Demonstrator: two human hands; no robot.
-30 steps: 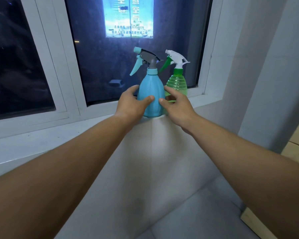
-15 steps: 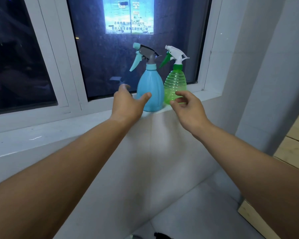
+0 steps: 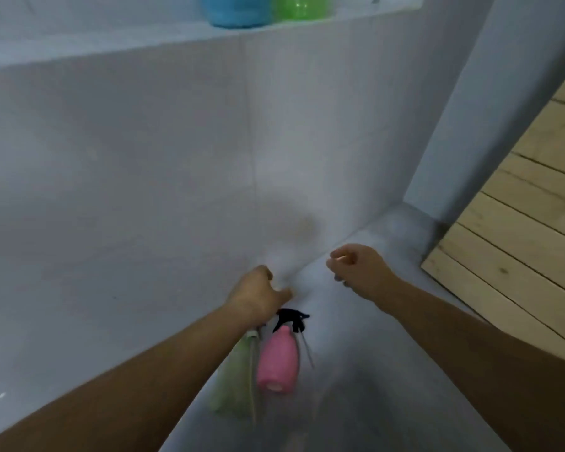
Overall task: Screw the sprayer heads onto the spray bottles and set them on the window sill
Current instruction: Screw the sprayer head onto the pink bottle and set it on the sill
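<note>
My left hand (image 3: 258, 296) hangs low in the middle of the frame, fingers loosely curled and holding nothing, just above the things on the pale grey floor (image 3: 388, 402). Below its wrist lies a pink plastic spray bottle (image 3: 277, 360) on its side, with a black sprayer head (image 3: 291, 318) at its upper end; whether that head is screwed on I cannot tell through the blur. Just left of it, touching or nearly so, lies a pale green translucent bottle (image 3: 234, 383), partly hidden by my forearm. My right hand (image 3: 359, 272) is right of centre, well clear of the bottles, fingers bent into a loose, empty fist. At the top edge, a blue bottle's base (image 3: 237, 14) and a green bottle's base (image 3: 302, 9) stand side by side on the white window sill (image 3: 111, 44). Light wooden planks (image 3: 519, 239) fill the right side.
</note>
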